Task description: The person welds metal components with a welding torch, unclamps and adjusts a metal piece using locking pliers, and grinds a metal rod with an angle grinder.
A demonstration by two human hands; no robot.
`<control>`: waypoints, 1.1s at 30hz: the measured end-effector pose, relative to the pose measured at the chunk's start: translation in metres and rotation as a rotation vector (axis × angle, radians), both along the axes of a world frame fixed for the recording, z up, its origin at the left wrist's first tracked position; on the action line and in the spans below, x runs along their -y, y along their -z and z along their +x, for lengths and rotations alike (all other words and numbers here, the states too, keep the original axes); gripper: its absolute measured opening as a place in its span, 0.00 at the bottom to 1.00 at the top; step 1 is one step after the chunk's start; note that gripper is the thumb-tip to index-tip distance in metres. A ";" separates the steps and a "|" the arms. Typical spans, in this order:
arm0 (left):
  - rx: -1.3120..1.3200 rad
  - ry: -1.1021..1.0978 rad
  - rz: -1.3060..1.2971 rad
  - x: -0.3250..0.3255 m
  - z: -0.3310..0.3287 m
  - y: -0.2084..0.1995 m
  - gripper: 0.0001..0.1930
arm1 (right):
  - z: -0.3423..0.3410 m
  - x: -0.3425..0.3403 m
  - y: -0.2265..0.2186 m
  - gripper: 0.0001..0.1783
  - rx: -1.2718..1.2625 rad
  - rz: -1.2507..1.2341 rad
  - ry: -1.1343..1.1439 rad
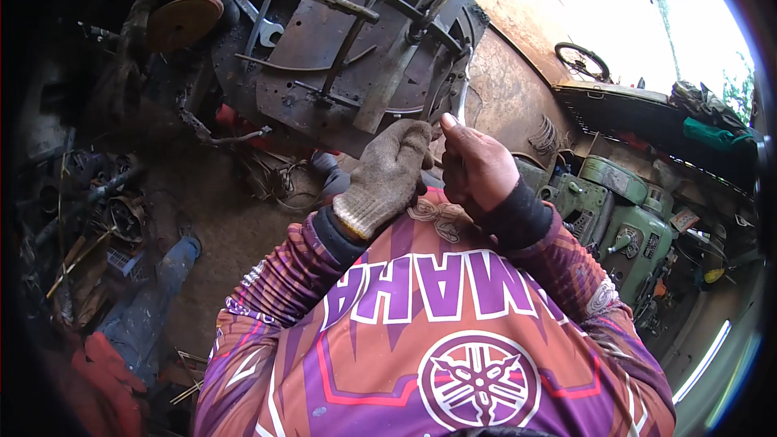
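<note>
The person's two hands meet at the near right edge of a dark metal worktable, the left hand in a grey-brown knitted glove with a pale cuff, the right hand bare below a dark cuff. A narrow dark metal piece shows at the fingertips, between the glove and the right thumb, which lies just beside it. The right fingers are curled in with the thumb extended along them; the gloved fingers are bent, their tips mostly hidden, so I cannot tell whether either hand grips the piece. Just beyond it, a bright curved metal strip runs along the table's right edge. A metal frame stands on the table, with an open-ended spanner farther left and a round brown disc left of that. Writing is plainest on the orange and purple shirt: large white-edged purple capitals, upside down in this view, above a round white-lined emblem nearer the person. To the right, a green machine carries dark plates, and a small printed packet lies beside it, its print too small to read.
</note>
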State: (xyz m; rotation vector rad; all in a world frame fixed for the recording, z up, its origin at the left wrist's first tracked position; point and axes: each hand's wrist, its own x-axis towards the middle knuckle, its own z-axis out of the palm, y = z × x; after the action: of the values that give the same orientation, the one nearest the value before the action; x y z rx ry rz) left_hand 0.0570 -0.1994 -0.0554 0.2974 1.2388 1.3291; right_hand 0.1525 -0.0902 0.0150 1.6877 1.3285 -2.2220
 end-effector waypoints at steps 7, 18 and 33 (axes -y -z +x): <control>0.173 0.085 -0.018 -0.004 -0.002 -0.012 0.17 | 0.007 -0.018 -0.019 0.22 -0.090 -0.116 0.028; -0.064 0.164 0.117 -0.001 0.009 0.013 0.17 | 0.026 -0.001 -0.014 0.20 -0.119 -0.096 -0.086; 0.046 0.036 0.192 -0.022 0.026 -0.004 0.32 | 0.078 0.015 -0.019 0.26 -0.165 0.518 -0.380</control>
State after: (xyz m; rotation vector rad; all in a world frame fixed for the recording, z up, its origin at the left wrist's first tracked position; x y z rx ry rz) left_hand 0.0835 -0.1776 -0.0519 0.4209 1.0640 1.4186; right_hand 0.2301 -0.1049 0.0344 1.2192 2.1986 -1.9346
